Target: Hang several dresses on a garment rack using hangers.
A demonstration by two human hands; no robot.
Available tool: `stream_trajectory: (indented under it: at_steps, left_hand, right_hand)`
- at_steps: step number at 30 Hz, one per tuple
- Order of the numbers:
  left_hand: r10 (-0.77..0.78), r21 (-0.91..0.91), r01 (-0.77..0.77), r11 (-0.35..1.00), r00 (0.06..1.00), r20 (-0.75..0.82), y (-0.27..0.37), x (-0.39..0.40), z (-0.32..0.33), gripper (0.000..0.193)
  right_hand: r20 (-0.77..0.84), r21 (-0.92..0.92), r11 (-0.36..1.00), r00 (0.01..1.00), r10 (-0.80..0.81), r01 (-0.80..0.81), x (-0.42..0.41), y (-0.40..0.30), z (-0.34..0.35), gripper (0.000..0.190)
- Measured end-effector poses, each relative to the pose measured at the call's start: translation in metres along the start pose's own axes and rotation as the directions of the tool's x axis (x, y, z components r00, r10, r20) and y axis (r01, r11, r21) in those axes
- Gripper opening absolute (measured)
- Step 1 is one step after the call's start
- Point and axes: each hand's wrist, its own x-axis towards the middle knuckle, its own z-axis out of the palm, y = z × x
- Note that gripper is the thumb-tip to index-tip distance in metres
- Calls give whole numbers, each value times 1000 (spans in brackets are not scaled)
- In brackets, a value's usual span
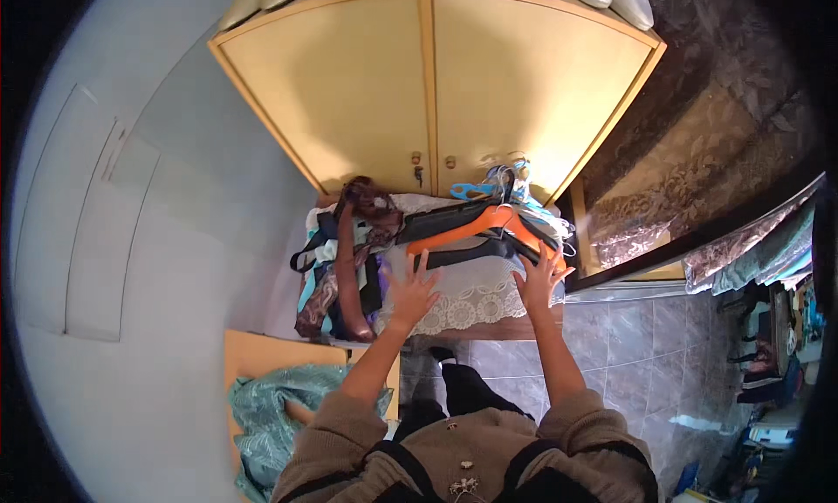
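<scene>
Both my hands reach over a small table with a white lace cloth [468, 303]. Fingers spread, my left hand [412, 293] hovers by the left end of an orange clothes hanger [452, 231]. My right hand [542, 282], also spread, is at the hanger's right end; whether it touches cannot be told. Black hangers [452, 218] lie behind and below the orange one. A tangle of blue and white wire hangers [524, 182] sits at the back right. Left of my left hand is a heap of clothes [327, 261] with a brown strip of fabric [350, 274] across it.
A wooden cabinet [366, 77] with two shut doors and a key [418, 174] stands behind the table. Green patterned cloth [288, 405] drapes over wooden furniture [275, 349] at lower left. A dark-framed mirror [707, 241] is on the right, above the tiled floor [628, 352].
</scene>
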Motion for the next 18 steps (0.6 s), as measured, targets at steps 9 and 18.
stream_trajectory:
  at_steps: [9,18]
  left_hand:
    - [94,31,-94,995,996,-4,7,64,45,55]
    - [120,36,-119,992,992,-37,11,76,47,49]
  right_hand:
    - [16,12,998,998,-65,65,23,18,25,42]
    - [-54,56,992,992,-113,116,22,22,26,34]
